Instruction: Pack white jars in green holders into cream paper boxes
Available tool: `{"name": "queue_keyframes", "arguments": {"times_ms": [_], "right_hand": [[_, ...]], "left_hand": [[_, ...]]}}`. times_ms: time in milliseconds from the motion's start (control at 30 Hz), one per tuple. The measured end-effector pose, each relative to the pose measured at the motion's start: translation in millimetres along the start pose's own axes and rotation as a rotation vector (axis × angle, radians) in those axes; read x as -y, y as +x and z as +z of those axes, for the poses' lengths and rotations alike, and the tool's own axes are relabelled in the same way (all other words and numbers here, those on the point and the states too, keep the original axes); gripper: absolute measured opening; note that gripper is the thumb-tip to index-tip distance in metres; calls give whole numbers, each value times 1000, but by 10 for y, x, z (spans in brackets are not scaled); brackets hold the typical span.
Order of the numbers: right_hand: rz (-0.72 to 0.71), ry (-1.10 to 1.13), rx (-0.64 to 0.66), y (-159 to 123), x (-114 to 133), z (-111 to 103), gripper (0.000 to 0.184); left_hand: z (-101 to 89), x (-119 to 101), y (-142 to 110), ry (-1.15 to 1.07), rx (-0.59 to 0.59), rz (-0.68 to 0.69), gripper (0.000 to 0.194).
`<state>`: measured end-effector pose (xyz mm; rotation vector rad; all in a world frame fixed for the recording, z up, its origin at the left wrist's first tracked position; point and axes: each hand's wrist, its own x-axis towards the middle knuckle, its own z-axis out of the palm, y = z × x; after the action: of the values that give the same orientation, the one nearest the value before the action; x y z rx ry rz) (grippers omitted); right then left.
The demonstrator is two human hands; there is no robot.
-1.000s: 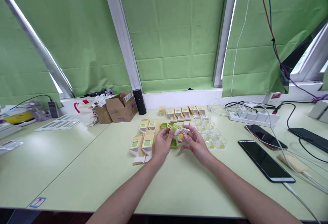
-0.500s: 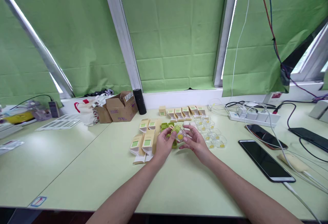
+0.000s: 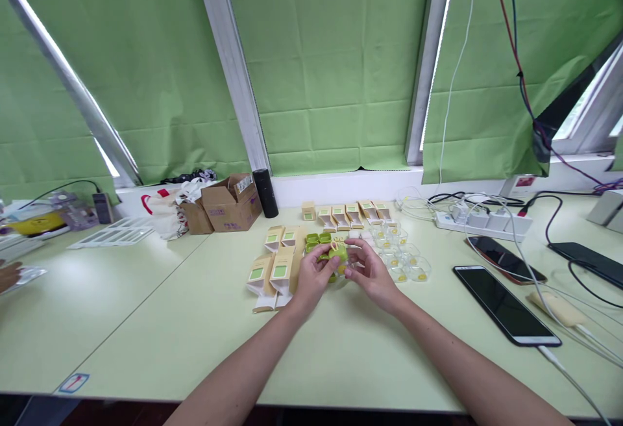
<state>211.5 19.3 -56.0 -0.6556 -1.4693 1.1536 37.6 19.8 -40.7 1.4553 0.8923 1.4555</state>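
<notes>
A small clear container with a green lid (image 3: 337,253) is between my two hands. It has a pale loop on top and a yellow spot on its clear body. My left hand (image 3: 311,276) pinches the lid from the left, and my right hand (image 3: 372,274) has its fingers curled round the clear body from the right. Green lids (image 3: 312,239) lie just behind my left hand. Beside my right hand stand several clear cups (image 3: 400,275) with yellow spots. Left of my hands are several beige cartons (image 3: 281,271), their flaps open toward me.
More beige cartons (image 3: 354,215) line the back near the wall. A cardboard box (image 3: 232,205) and a black cylinder (image 3: 265,193) stand back left. Phones (image 3: 506,306), cables and a power strip (image 3: 481,223) occupy the right. Another person's hand (image 3: 10,276) is at the far left edge.
The container has turned more upright between my hands, its green lid now facing me more. My right hand has shifted slightly left. Another person's hand has appeared at the far left.
</notes>
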Motion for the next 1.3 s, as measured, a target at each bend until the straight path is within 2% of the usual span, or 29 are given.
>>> {"name": "queue_keyframes", "arguments": {"times_ms": [367, 500, 800, 1300], "right_hand": [[-13, 24, 11, -6, -10, 36, 52], [-21, 58, -32, 4, 18, 35, 51], [-48, 101, -54, 17, 52, 28, 46], [-68, 66, -101, 59, 26, -13, 39]], "left_hand": [[2, -22, 8, 33, -20, 10, 55], [-2, -37, -6, 39, -9, -2, 55], [32, -88, -52, 106, 83, 101, 49], [45, -24, -27, 119, 70, 124, 45]]}}
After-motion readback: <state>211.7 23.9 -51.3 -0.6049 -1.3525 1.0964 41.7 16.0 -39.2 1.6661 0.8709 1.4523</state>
